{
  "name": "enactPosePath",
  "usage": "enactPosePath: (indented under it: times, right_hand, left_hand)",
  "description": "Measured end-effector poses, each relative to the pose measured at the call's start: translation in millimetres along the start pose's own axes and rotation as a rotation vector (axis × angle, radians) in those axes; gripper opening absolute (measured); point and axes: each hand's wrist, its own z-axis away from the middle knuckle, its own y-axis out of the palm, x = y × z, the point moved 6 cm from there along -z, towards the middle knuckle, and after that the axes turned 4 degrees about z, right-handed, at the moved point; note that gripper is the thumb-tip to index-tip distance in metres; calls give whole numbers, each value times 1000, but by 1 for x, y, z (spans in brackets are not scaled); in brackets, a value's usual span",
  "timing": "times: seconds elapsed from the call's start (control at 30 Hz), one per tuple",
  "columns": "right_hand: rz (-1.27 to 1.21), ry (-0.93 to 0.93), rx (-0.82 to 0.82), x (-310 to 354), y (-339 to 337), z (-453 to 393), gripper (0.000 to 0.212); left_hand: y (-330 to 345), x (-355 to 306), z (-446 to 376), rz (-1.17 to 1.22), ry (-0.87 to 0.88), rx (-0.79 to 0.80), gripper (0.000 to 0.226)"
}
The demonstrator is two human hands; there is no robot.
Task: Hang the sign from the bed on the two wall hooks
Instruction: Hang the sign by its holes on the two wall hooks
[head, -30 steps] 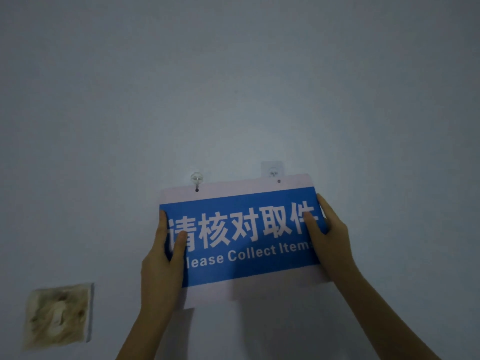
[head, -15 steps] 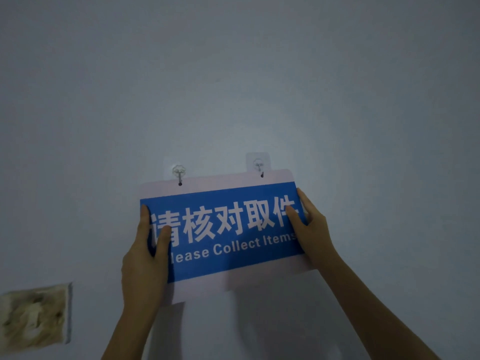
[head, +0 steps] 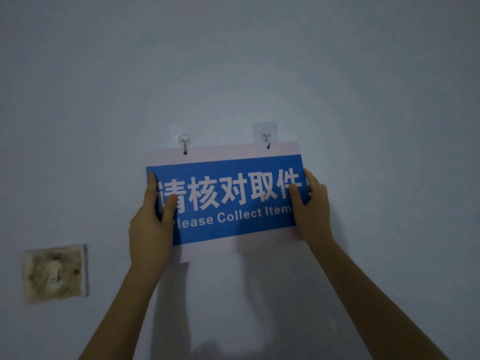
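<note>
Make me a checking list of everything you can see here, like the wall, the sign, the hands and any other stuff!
Surface: plain pale wall, dimly lit.
Job's things: blue and white sign reading "Please Collect Item", flat against the wall, slightly tilted. Its two top holes sit at the left hook and the right hook; whether it hangs freely cannot be told.
Clutter: nothing seen.
Hands: left hand grips the sign's left edge, thumb on the front; right hand grips the right edge the same way.
Cables: nothing seen.
Surroundings: stained, dirty square plate on the wall, lower left; arm shadows below the sign.
</note>
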Motion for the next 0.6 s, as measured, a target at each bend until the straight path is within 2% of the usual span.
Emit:
enactPosePath:
  times: [0.3, 0.4, 0.5, 0.6]
  right_hand:
    - [149, -76, -47, -3, -2, 1, 46]
    - [190, -106, -47, 0, -1, 2, 46]
    - [337, -155, -16, 0, 5, 3, 48]
    - [509, -191, 1, 2, 8, 6, 49]
  left_hand:
    - [2, 4, 0, -346, -96, -35, 58]
    - [5, -2, -1, -571, -21, -64, 58]
    - [12, -8, -2, -739, 115, -92, 53]
    - [14, -12, -5, -897, 225, -190, 53]
